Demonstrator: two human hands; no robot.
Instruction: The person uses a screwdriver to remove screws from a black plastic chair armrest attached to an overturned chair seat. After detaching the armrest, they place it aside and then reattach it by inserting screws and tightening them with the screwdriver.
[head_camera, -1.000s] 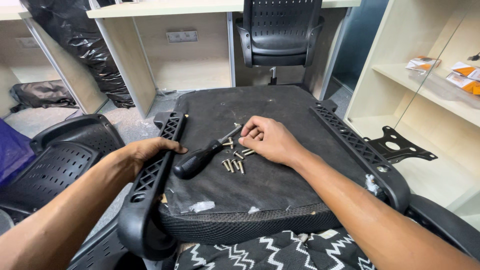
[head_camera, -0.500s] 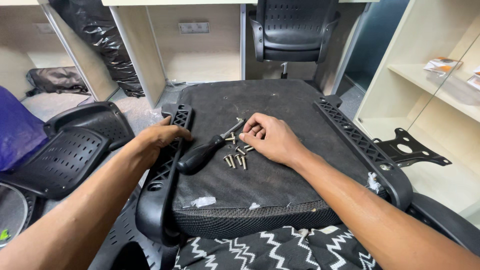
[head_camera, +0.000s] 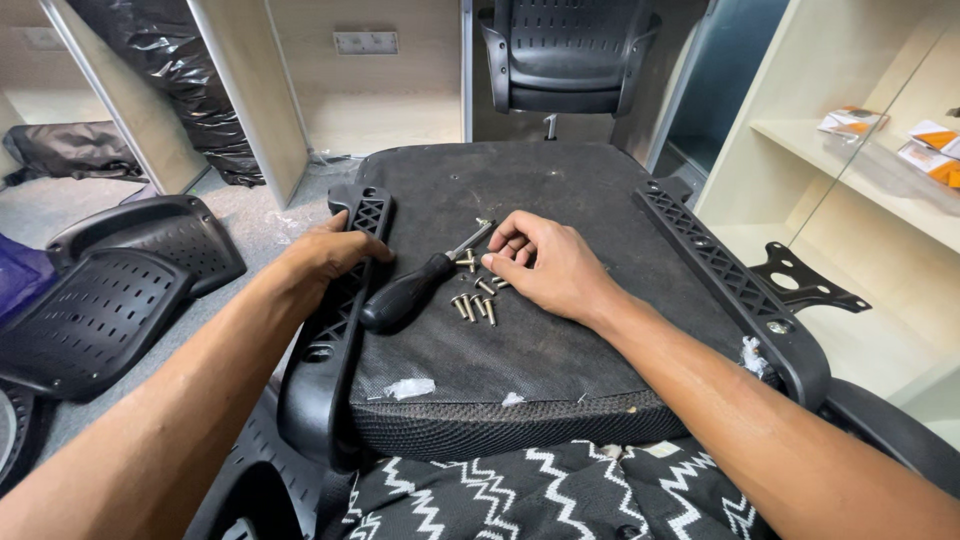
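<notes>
An upturned black chair seat (head_camera: 540, 350) lies in front of me with a plastic armrest bracket on each side. My left hand (head_camera: 325, 255) grips the left armrest bracket (head_camera: 330, 340). My right hand (head_camera: 550, 270) rests on the seat with its fingertips curled on a screw beside several loose brass screws (head_camera: 473, 303). A black-handled screwdriver (head_camera: 415, 290) lies on the seat between my hands, its tip pointing away from me.
Black perforated chair backs (head_camera: 110, 300) lie on the floor at left. An assembled black chair (head_camera: 565, 55) stands behind the seat. A metal chair base plate (head_camera: 800, 285) lies on the low shelf at right. Wooden shelving with orange boxes (head_camera: 925, 145) stands at far right.
The camera shifted slightly left and nearer. Both hands stay in place; my right fingers have curled closer onto the screws.
</notes>
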